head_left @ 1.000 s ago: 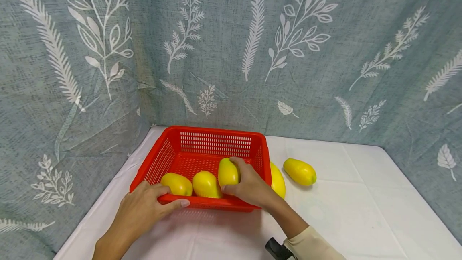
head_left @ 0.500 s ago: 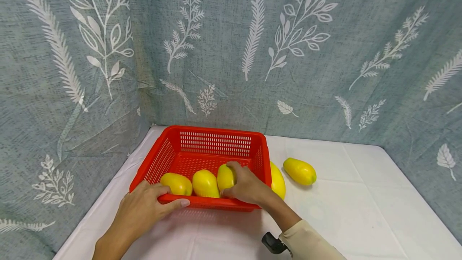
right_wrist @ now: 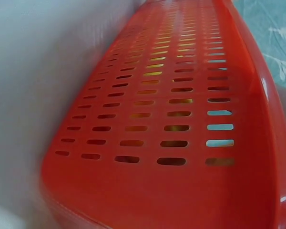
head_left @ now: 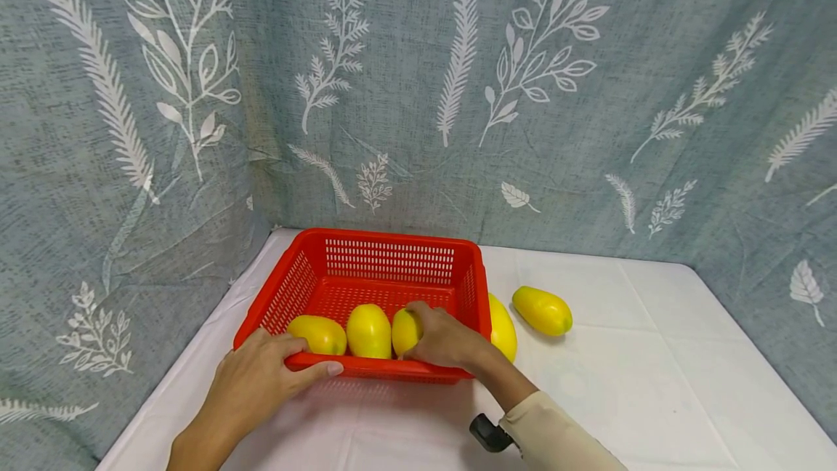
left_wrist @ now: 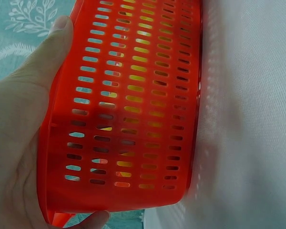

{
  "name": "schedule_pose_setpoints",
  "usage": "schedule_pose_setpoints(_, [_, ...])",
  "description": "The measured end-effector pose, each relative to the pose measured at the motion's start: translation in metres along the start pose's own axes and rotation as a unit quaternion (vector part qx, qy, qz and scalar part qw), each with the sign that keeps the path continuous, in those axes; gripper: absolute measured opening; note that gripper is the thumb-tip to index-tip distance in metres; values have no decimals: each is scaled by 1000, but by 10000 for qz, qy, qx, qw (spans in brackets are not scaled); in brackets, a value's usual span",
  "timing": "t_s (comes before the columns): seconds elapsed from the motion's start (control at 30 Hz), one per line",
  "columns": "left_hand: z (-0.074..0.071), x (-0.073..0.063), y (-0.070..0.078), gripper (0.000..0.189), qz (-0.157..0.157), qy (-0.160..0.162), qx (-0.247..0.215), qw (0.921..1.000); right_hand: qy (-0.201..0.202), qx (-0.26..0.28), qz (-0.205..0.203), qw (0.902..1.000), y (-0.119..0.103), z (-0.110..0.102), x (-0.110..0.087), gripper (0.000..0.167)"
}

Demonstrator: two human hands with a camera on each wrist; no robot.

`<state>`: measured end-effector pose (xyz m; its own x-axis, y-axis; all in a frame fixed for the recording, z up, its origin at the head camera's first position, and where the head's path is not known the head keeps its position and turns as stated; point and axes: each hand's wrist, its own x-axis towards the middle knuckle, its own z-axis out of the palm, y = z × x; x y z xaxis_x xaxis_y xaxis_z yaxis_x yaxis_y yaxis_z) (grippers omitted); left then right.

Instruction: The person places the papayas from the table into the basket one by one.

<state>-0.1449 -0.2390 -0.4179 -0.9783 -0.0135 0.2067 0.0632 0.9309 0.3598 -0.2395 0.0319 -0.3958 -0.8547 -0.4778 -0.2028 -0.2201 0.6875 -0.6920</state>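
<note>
A red plastic basket with slotted walls stands on the white-covered table. My left hand grips its front left corner, the thumb lying along the front rim; the left wrist view shows this hand over the rim, against the slotted wall. Reaching in over the front right side, my right hand holds a yellow mango low in the basket, partly covered by the fingers. To its left, another mango stands upright beside a mango lying on its side. The basket wall fills most of the right wrist view.
Just outside the basket's right wall sits a yellow fruit, partly hidden by it. Farther right, a longer yellow fruit with greenish ends lies on the white cloth. A leaf-patterned curtain hangs behind and along both sides.
My right hand has lowered the mango and shifted it slightly left, deeper into the basket. The middle mango has tipped more upright. My left hand has stayed on the corner.
</note>
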Motion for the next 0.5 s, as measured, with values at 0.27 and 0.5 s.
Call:
schedule_pose_setpoints(0.27, [-2, 0, 1, 69, -51, -75, -13, 10000, -126, -1, 112, 9999, -1, -1, 0, 74])
schedule_pose_setpoints(0.5, [-2, 1, 1, 70, -53, -85, -10, 9999, -150, 91, 103, 9998, -1, -3, 0, 72])
